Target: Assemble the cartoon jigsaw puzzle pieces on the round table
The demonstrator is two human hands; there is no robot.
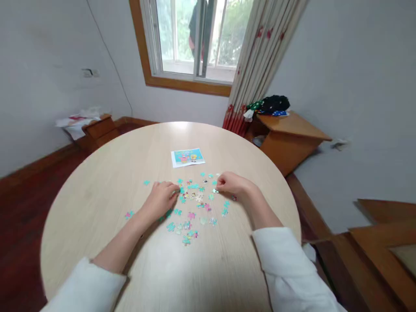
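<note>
Small jigsaw pieces, mostly teal with some pink, white and multicoloured ones, lie scattered over the middle of the round table (182, 268). My left hand (160, 198) rests at the left of the scatter, its fingers curled and the fingertips at a teal jigsaw piece (181, 190). On the right side, my right hand (232, 183) is closed, thumb and finger pinched at a pale teal jigsaw piece (215, 190). A pink jigsaw piece (207, 207) lies between the hands. Behind the pieces is a picture card (188, 157) with cartoon figures on blue.
A wooden cabinet (292, 125) with cloth piled on it stands beyond the table at the right, next to a long curtain (253, 56). At the left is a small wooden stand (102, 130) with papers beside it. A person (196, 30) shows behind the window.
</note>
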